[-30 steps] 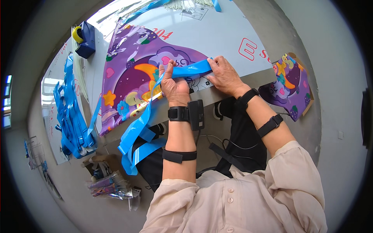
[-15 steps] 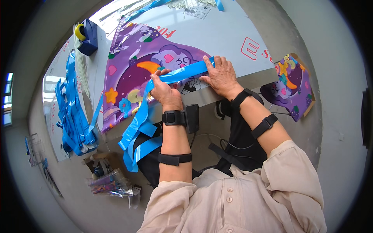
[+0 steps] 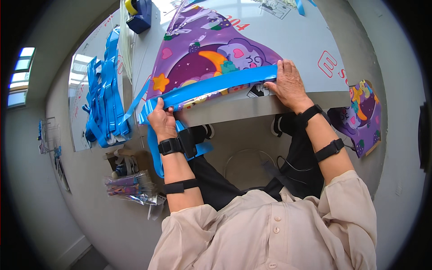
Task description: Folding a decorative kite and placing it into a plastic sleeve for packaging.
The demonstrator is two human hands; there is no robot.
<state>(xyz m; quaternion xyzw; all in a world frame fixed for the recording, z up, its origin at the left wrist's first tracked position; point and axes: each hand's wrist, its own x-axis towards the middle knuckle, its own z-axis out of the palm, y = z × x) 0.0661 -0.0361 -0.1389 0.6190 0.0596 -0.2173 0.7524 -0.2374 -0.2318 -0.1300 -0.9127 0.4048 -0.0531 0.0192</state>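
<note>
A shiny blue plastic strip [image 3: 220, 84] stretches along the near edge of a purple printed plastic sheet [image 3: 180, 58] with a moon, a cloud and stars. My left hand [image 3: 162, 120] pinches the strip near the sheet's left corner, thumb on top; its fingertips are partly hidden. The strip's loose length folds back there and hangs below the table edge. At the strip's right end, my right hand [image 3: 290, 85] lies flat with fingers stretched out and thumb apart, pressing the end down.
Heaped blue strips [image 3: 105, 99] lie on the left, one trailing toward my left hand. A blue tape dispenser [image 3: 140, 18] stands at the back left beside pale thin strands [image 3: 126, 45]. Another purple printed sheet [image 3: 360, 117] hangs at the right. Bagged items [image 3: 130, 186] lie lower left.
My left hand has slid left and toward me along the strip, drawing it straight along the sheet's near edge. My right hand stays on the strip's right end. The view has shifted.
</note>
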